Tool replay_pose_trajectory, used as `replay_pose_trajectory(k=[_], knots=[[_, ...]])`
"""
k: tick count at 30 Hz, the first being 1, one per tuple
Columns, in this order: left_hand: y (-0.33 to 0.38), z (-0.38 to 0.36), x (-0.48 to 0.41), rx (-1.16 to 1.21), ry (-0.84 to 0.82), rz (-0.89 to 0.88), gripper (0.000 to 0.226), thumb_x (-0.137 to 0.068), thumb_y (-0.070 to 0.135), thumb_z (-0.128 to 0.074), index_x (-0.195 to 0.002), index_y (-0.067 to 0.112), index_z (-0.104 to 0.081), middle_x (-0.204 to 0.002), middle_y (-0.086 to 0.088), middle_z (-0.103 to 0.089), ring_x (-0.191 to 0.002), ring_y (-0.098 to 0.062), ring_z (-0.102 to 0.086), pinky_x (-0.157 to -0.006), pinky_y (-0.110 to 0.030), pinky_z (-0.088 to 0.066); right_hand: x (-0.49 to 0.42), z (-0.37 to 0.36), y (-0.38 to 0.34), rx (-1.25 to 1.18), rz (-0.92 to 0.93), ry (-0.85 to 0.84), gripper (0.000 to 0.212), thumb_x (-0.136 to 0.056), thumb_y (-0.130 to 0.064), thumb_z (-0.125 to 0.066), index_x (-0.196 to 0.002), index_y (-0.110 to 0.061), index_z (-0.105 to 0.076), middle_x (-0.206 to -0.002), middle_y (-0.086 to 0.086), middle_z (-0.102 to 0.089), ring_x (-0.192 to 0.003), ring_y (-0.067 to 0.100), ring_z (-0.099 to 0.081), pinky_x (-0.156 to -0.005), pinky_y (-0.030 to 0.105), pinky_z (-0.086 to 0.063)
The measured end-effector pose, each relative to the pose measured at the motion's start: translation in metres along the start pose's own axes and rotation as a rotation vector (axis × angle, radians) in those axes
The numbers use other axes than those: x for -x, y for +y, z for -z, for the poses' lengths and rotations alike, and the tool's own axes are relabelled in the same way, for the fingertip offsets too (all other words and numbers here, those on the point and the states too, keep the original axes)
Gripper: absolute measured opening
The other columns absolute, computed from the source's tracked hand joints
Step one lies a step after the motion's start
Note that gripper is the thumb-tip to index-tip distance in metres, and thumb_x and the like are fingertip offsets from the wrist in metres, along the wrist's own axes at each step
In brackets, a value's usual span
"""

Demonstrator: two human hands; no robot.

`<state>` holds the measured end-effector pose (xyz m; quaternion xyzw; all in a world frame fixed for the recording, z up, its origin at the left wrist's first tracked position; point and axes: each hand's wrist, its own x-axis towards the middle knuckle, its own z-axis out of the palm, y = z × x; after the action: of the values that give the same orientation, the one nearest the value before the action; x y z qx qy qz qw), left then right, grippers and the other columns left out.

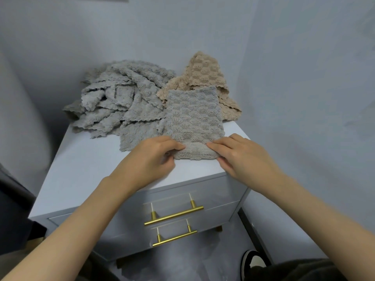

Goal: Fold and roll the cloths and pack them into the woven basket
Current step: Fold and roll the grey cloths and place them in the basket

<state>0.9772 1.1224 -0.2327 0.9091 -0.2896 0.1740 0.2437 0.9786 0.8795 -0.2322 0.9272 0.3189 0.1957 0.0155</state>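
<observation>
A folded grey cloth point(193, 116) lies lengthwise on the white cabinet top point(85, 169), its near end turned up into a small roll. My left hand point(154, 157) pinches the roll's left end. My right hand point(237, 155) pinches the right end. A heap of several loose grey cloths point(119, 98) sits at the back left. A beige cloth point(203, 78) lies crumpled at the back, partly under the folded one. No woven basket is in view.
The cabinet stands in a corner between two pale walls. Its front has two drawers with brass bar handles point(173, 216). A dark shoe point(252, 262) rests on the floor at the lower right. The cabinet's right edge runs close to my right hand.
</observation>
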Motion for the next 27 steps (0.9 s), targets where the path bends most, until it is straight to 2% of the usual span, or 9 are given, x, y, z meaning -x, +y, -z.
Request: replay_pose_trajectory(k=[2,4,8,12,16,18,22,24,27], knots=[[-0.001,-0.002,0.000,0.050,0.025,0.063,0.032,-0.079,0.001,-0.063,-0.107,0.014,-0.072,-0.091,0.003,-0.069,-0.082,-0.013,-0.064,-0.077,-0.031,-0.052,0.002,-0.001,0.004,-0.034,-0.053,-0.055,0.040,-0.097,-0.022,-0.049,-0.136,-0.022,-0.052,-0.123,-0.005,-0.060,-0.107,0.021,-0.054,-0.082,0.032,-0.048],[-0.002,-0.004,-0.001,0.110,0.056,0.149,0.030,-0.081,0.005,-0.062,-0.105,0.020,-0.073,-0.087,0.009,-0.068,-0.079,-0.008,-0.061,-0.076,-0.025,-0.049,0.003,-0.001,0.007,-0.160,-0.161,-0.059,0.034,-0.098,-0.026,-0.046,-0.130,-0.028,-0.056,-0.118,-0.012,-0.060,-0.106,0.016,-0.051,-0.077,0.026,-0.042],[0.001,-0.004,-0.005,0.261,0.054,0.337,0.027,-0.084,0.013,-0.059,-0.101,0.030,-0.072,-0.082,0.010,-0.071,-0.069,-0.007,-0.061,-0.067,-0.018,-0.048,0.003,0.007,0.011,-0.565,-0.386,-0.078,0.016,-0.094,-0.028,-0.052,-0.086,-0.021,-0.063,-0.079,-0.004,-0.061,-0.081,0.016,-0.050,-0.068,0.033,-0.041],[0.005,-0.001,-0.008,0.406,0.027,0.493,0.021,-0.086,0.018,-0.059,-0.088,0.036,-0.069,-0.078,-0.003,-0.073,-0.077,-0.022,-0.065,-0.071,-0.032,-0.052,0.001,0.017,0.012,-0.755,-0.557,-0.105,0.044,-0.094,-0.034,-0.055,-0.074,0.005,-0.051,-0.059,0.002,-0.038,-0.056,0.011,-0.033,-0.057,0.029,-0.025],[0.007,-0.002,-0.010,0.445,0.012,0.587,0.012,-0.085,0.020,-0.061,-0.088,0.020,-0.073,-0.079,-0.012,-0.071,-0.072,-0.019,-0.064,-0.072,-0.027,-0.048,0.000,0.017,0.017,-0.902,-0.755,-0.152,0.032,-0.087,-0.038,-0.065,-0.068,-0.013,-0.061,-0.038,-0.015,-0.040,-0.042,0.000,-0.039,-0.053,0.019,-0.025],[0.007,-0.005,-0.011,0.438,0.042,0.627,0.011,-0.085,0.022,-0.063,-0.091,0.019,-0.071,-0.078,-0.009,-0.072,-0.068,-0.012,-0.061,-0.065,-0.023,-0.044,-0.001,0.016,0.015,-0.878,-0.801,-0.146,0.024,-0.083,-0.038,-0.070,-0.069,-0.019,-0.064,-0.040,-0.017,-0.049,-0.044,-0.005,-0.046,-0.053,0.018,-0.028],[0.007,-0.010,-0.013,0.326,0.108,0.625,0.009,-0.084,0.027,-0.064,-0.091,0.021,-0.065,-0.066,0.004,-0.065,-0.054,0.000,-0.053,-0.051,-0.014,-0.036,-0.006,0.012,0.011,-0.724,-0.830,-0.040,0.016,-0.077,-0.034,-0.074,-0.083,-0.024,-0.063,-0.068,-0.010,-0.061,-0.066,0.003,-0.055,-0.058,0.023,-0.038],[0.010,-0.012,-0.012,0.235,0.145,0.578,0.008,-0.084,0.026,-0.062,-0.090,0.021,-0.063,-0.071,0.006,-0.063,-0.060,-0.002,-0.056,-0.053,-0.013,-0.037,-0.005,0.010,0.007,-0.635,-0.736,0.084,0.017,-0.078,-0.026,-0.073,-0.087,-0.026,-0.059,-0.079,-0.009,-0.058,-0.074,0.010,-0.054,-0.062,0.028,-0.039],[0.018,-0.015,-0.009,0.012,0.206,0.413,0.006,-0.085,0.024,-0.060,-0.091,0.024,-0.060,-0.087,0.012,-0.059,-0.070,-0.006,-0.054,-0.056,-0.018,-0.038,-0.004,0.007,-0.005,-0.394,-0.436,0.242,0.021,-0.080,-0.009,-0.065,-0.094,-0.024,-0.061,-0.095,-0.006,-0.057,-0.095,0.015,-0.049,-0.069,0.028,-0.038]])
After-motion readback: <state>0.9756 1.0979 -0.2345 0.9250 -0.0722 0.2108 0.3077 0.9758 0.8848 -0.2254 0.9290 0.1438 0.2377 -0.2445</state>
